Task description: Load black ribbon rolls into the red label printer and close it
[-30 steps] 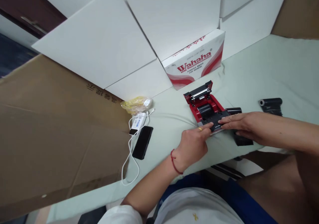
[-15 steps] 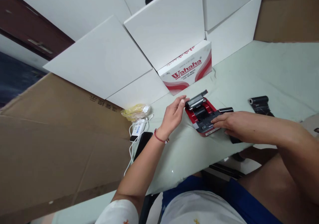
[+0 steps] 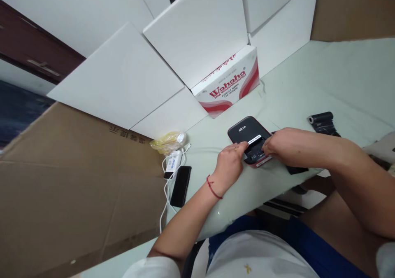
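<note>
A small black and red label printer (image 3: pixel 243 129) lies on the table with its black lid down; a white strip crosses its middle. At its near left side, my left hand (image 3: pixel 230 164) has its fingers closed against the edge. My right hand (image 3: pixel 282 145) grips the right edge with bent fingers, the tips partly hidden. Behind and below the right hand, parts of a black film (image 3: pixel 298 170) show. Farther right rests a black ribbon roll (image 3: pixel 322 120), its loose end partly covered by my forearm.
A white and red Wahaha carton (image 3: pixel 228 86) stands against white panels (image 3: pixel 197 35) behind the printer. To the left are a black phone (image 3: pixel 180 186), a white cable (image 3: pixel 165 195), a small white box (image 3: pixel 174 161) and a yellow plastic bag (image 3: pixel 168 143). Cardboard (image 3: pixel 92 187) walls the left side.
The printer's raised lid has come down, covering the rollers inside. My left hand has moved right and nearer, from the lid to the printer's near left edge. My right hand has shifted slightly.
</note>
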The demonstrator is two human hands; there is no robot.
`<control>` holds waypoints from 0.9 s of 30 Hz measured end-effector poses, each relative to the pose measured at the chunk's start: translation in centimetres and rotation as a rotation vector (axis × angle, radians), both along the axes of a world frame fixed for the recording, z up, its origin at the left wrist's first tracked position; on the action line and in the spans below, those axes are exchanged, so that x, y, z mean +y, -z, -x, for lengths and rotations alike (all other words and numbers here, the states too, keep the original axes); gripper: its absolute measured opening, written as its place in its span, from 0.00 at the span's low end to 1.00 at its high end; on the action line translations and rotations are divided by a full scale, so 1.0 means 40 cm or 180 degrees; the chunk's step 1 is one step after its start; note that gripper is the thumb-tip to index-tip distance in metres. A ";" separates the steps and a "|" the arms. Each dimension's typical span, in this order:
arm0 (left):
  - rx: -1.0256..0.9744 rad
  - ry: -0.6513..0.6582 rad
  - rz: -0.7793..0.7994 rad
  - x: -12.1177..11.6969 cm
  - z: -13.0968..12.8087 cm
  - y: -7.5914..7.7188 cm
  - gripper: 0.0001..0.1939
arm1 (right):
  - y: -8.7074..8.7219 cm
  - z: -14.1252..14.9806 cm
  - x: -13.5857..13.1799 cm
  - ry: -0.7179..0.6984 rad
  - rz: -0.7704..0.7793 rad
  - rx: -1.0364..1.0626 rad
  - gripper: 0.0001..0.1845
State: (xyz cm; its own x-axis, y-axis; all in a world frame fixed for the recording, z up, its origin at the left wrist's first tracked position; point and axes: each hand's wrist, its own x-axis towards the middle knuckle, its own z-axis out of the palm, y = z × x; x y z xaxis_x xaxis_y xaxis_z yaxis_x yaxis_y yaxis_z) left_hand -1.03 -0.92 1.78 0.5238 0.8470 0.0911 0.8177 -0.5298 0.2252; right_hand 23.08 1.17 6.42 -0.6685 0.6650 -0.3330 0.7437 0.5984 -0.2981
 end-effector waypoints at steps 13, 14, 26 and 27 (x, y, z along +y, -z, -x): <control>-0.1261 0.0090 -0.0170 -0.118 0.078 0.075 0.37 | -0.019 0.002 -0.008 0.0012 0.0146 -0.0218 0.14; -0.1230 0.0047 -0.0100 -0.118 0.079 0.074 0.36 | -0.020 0.004 -0.008 0.0026 0.0135 -0.0253 0.13; -0.1686 -0.0476 0.0500 -0.106 0.071 0.098 0.29 | -0.055 0.034 0.003 -0.0190 -0.0233 -0.0400 0.15; -0.1729 -0.0482 0.0504 -0.106 0.070 0.098 0.29 | -0.057 0.037 0.008 -0.0169 -0.0221 -0.0387 0.15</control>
